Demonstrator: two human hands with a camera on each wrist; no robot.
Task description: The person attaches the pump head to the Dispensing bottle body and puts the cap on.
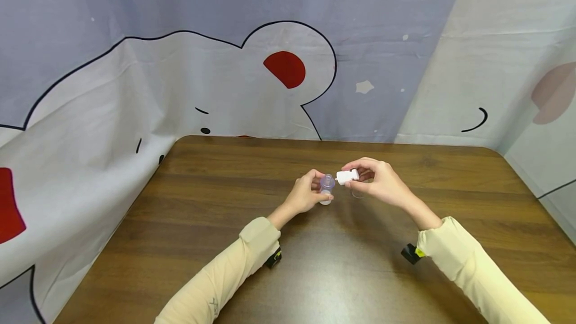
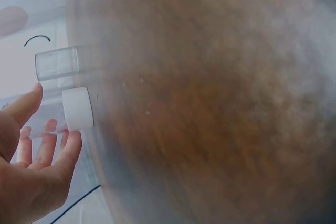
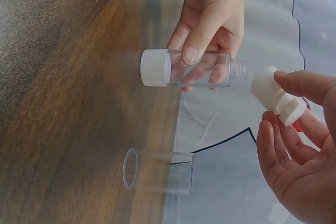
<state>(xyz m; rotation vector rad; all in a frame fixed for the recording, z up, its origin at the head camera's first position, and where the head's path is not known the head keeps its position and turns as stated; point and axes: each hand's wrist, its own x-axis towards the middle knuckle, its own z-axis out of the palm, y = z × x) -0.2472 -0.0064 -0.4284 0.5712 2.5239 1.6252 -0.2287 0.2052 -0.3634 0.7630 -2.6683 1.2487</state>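
My left hand [image 1: 302, 196] grips a small clear bottle [image 1: 327, 184] upright, thumb on one side and fingers on the other. In the right wrist view the bottle shows a white base [image 3: 154, 68] and a bare threaded neck [image 3: 238, 69]. Just beside that neck, my right hand [image 1: 380, 180] pinches a white pump head [image 1: 345, 177] between thumb and fingers. The pump head is tilted, its wide end towards the neck and apart from the bottle. A clear cylindrical cap [image 3: 165, 174] stands on the table close to both hands.
The brown wooden table [image 1: 216, 204] reaches back to a cloth [image 1: 382, 64] printed with white cartoon shapes, which hangs along its far edge and sides. Each forearm wears a loose cream sleeve [image 1: 225, 274], with a small black device [image 1: 410, 253] at the right wrist.
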